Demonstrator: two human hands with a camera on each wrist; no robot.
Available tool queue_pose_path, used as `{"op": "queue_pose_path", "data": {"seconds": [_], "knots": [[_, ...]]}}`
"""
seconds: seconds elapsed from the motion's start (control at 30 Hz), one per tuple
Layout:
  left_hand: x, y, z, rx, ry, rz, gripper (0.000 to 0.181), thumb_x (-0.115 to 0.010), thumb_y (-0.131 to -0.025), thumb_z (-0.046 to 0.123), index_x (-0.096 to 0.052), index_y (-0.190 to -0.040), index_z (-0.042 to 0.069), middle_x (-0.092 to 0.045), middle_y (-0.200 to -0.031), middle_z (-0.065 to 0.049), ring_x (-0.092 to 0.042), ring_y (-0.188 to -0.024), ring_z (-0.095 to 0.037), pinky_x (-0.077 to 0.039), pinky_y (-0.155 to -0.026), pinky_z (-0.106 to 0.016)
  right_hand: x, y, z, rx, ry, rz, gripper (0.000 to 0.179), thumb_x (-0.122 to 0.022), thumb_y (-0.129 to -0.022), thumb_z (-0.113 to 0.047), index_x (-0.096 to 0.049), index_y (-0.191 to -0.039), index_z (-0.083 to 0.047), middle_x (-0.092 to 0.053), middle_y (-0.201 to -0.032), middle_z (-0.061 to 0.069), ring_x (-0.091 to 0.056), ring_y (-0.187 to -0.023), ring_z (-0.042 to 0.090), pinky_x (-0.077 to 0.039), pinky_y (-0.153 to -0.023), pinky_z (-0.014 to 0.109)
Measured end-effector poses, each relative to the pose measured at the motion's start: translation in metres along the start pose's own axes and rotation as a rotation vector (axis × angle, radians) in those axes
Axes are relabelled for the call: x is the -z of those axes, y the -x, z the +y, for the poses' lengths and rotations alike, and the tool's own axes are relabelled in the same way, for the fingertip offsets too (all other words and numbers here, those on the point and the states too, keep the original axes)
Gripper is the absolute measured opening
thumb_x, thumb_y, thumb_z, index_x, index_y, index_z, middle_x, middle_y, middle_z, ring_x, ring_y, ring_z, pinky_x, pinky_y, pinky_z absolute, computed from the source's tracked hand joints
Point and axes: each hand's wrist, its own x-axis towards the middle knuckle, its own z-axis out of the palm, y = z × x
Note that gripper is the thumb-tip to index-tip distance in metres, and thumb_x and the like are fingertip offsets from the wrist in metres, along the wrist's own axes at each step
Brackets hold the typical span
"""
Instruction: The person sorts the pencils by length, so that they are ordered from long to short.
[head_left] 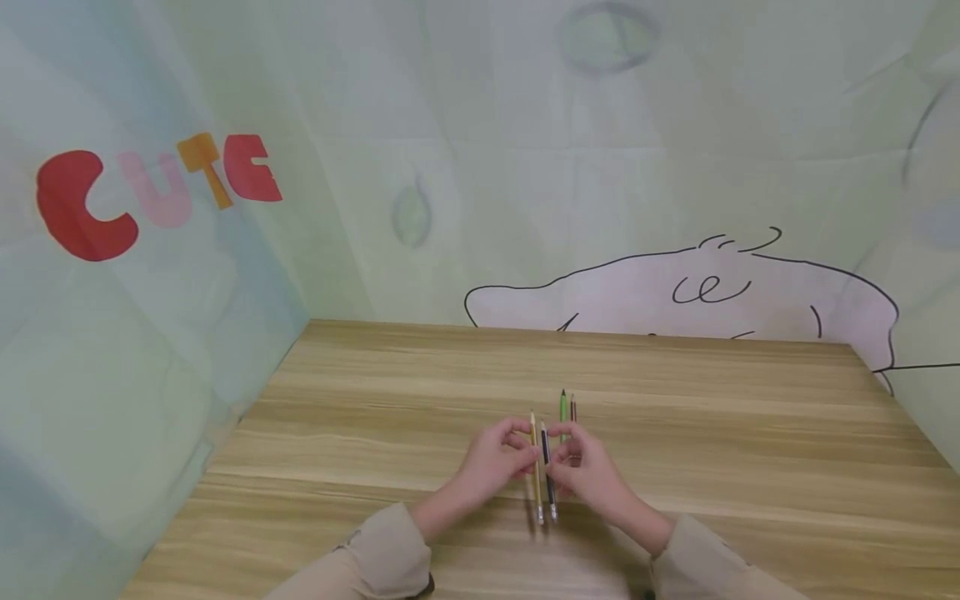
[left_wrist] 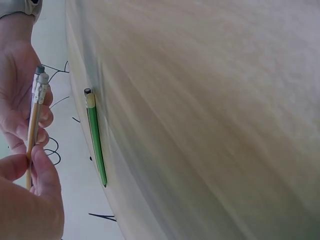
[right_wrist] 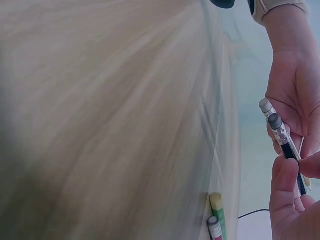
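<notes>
My left hand (head_left: 497, 457) pinches a yellow pencil (head_left: 537, 492) between thumb and fingers. Beside it, my right hand (head_left: 588, 473) pinches a black pencil (head_left: 551, 493). The two pencils stand side by side above the table, tips pointing away and eraser ends toward me. In the right wrist view the black pencil's dark eraser (right_wrist: 275, 120) overlaps the yellow pencil's paler eraser (right_wrist: 265, 104). A green pencil (left_wrist: 96, 135) lies on the table beyond my hands. Next to it is a dark red pencil (head_left: 573, 406), partly hidden behind my right hand in the head view.
The wood-grain table (head_left: 360, 400) reaches back to a printed cloth backdrop (head_left: 360, 208) with a line-drawn figure. Red, pink and orange letters (head_left: 86, 204) mark the left side cloth.
</notes>
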Motion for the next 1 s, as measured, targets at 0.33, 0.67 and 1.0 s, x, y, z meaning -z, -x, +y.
{"op": "queue_pose_path", "data": {"seconds": [0.33,0.67,1.0], "knots": [[-0.014,-0.007,0.002,-0.020,-0.025,-0.010,0.033,-0.063,-0.078,0.005,-0.053,-0.108,-0.002,-0.061,-0.082,-0.011,-0.059,-0.064,-0.014,-0.054,-0.063,-0.034,0.010,0.004,0.009,-0.009,-0.018,0.012,0.048,-0.056,-0.075,0.005,-0.039,-0.119,0.003,-0.054,-0.077,0.010,-0.052,-0.058,0.014,-0.051,-0.052,0.033],[-0.029,-0.022,0.002,0.003,-0.037,-0.013,0.033,-0.063,-0.077,0.005,-0.054,-0.108,0.000,-0.061,-0.079,-0.007,-0.058,-0.061,-0.011,-0.054,-0.061,-0.030,0.026,0.008,0.016,-0.035,0.006,0.055,0.049,-0.056,-0.075,0.004,-0.038,-0.121,0.003,-0.056,-0.082,0.014,-0.053,-0.060,0.013,-0.051,-0.053,0.029],[-0.042,-0.044,0.005,0.039,-0.098,-0.053,0.027,-0.064,-0.078,0.008,-0.056,-0.103,0.004,-0.061,-0.075,-0.004,-0.056,-0.057,-0.010,-0.049,-0.052,-0.019,0.043,0.009,0.019,-0.061,0.034,0.115,0.048,-0.053,-0.074,0.008,-0.039,-0.120,0.005,-0.054,-0.077,0.011,-0.051,-0.058,0.011,-0.048,-0.050,0.024]]}}
